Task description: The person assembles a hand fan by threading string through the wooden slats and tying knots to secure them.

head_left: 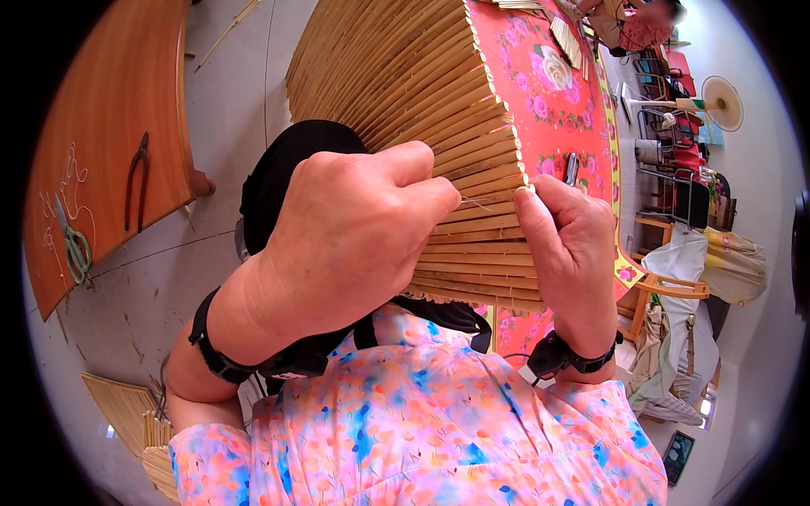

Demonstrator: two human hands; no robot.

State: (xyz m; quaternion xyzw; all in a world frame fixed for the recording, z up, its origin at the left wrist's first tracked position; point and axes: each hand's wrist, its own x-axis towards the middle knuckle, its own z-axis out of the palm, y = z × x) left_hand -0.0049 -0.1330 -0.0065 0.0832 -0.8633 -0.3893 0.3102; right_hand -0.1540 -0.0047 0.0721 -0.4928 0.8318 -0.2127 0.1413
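Observation:
A mat of narrow brown bamboo slats [405,84], stitched side by side with rows of thread, stretches from close to my body toward the far side. My left hand [363,228] is closed in a pinch above the slats. From its fingertips a thin pale thread [477,203] runs to the right over the mat; whether a needle is also in the pinch cannot be seen. At the mat's right edge, where the pale slat ends line up, my right hand [574,236] grips the rim between thumb and curled fingers.
On the left, a wooden table [152,93] carries pliers [137,181], green-handled scissors [76,249] and loose white thread. A red floral cloth [582,101] lies right of the mat. A black rounded thing [295,156] is beside my left hand. Chairs, a fan [722,103] and another person [633,25] are farther right.

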